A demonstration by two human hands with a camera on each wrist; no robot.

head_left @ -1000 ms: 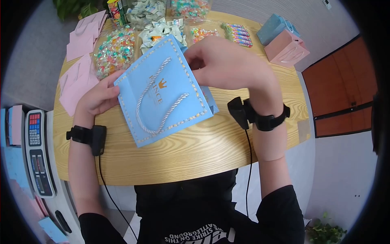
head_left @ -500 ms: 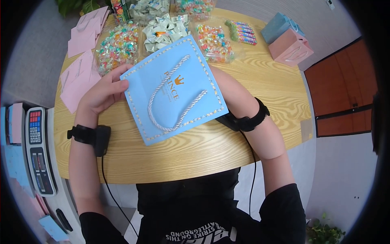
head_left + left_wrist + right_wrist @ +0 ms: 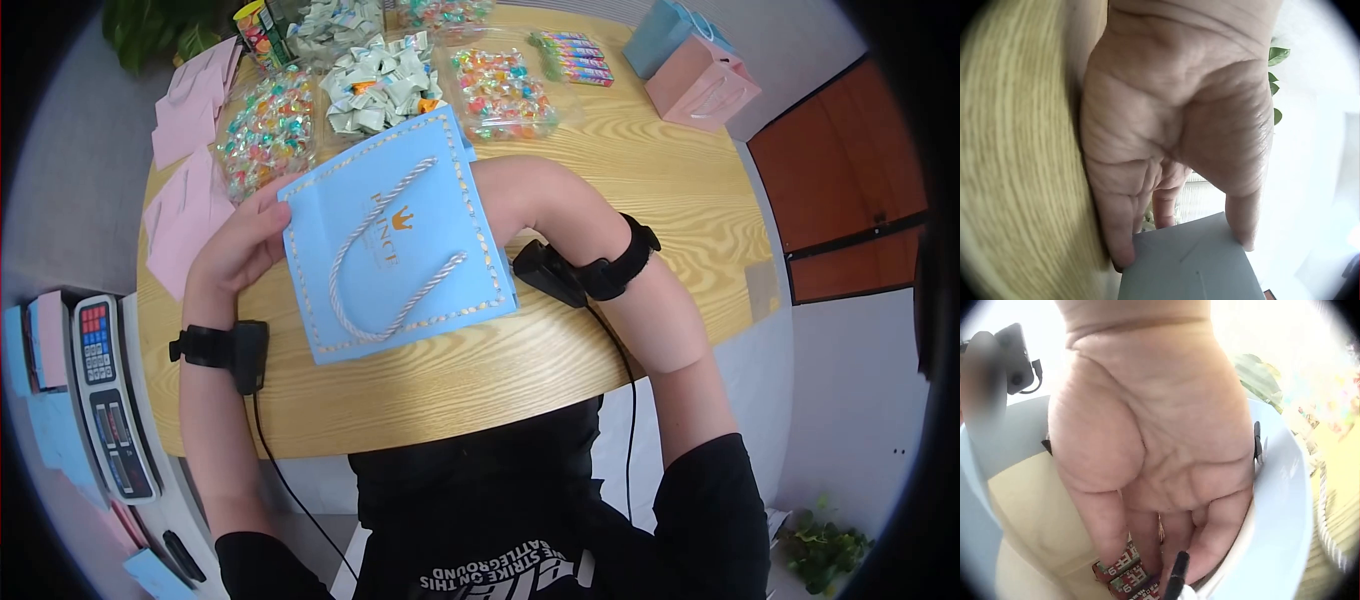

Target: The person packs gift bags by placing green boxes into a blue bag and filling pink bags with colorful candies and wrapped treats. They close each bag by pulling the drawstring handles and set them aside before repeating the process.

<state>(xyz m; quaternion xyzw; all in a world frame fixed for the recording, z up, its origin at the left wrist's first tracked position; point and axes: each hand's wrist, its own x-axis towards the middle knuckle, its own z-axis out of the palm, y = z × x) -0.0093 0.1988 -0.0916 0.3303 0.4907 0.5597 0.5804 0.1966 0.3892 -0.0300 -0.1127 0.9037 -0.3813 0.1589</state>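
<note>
My left hand [image 3: 242, 246] pinches the left edge of a light blue paper gift bag [image 3: 350, 290], thumb on the near face, fingers behind. The left wrist view shows the bag's side [image 3: 1191, 269] between thumb and fingers. The bag leans above the table, with a gold crown, lettering and a white rope handle [image 3: 338, 290] on its front. My right hand [image 3: 1166, 450] reaches down inside the bag; the head view hides it behind the front panel. Thumb and fingers meet around small red and green printed packs [image 3: 1125, 575] deep inside. A black tip [image 3: 1179, 569] shows beside the fingers.
Clear trays of wrapped candies [image 3: 265, 135], pale green sachets [image 3: 380, 85] and more candies [image 3: 500, 95] line the back of the table. Coloured candy sticks [image 3: 575, 58] lie to their right. Pink bags [image 3: 185, 215] lie flat at left; a pink bag [image 3: 705, 85] stands at right.
My right hand has gone from the bag's right opening down into it, out of sight in the head view. The bag shifted right, then back left; my left hand keeps its hold.
</note>
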